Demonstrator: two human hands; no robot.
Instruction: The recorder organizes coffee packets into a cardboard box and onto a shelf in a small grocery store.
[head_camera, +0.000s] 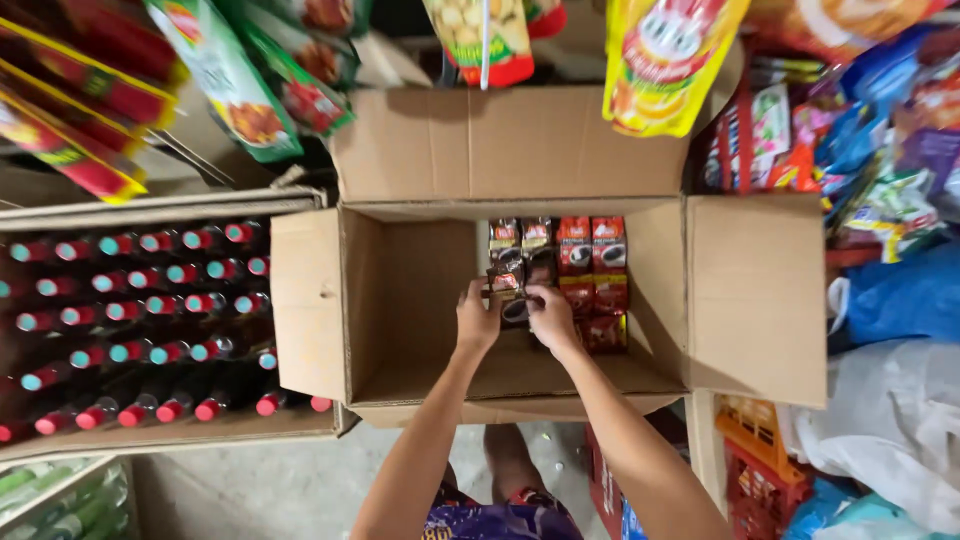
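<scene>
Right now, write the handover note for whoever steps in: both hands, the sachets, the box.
Left hand and right hand: both down inside the open cardboard box, fingers closed together on one dark sachet strip.
Red sachet strips and more dark ones lie in rows against the box's far right side.
Done: that corner is packed.
Left: the box's left half and near side are bare cardboard.
Crate of red-capped bottles sits beside the box, untouched.
</scene>
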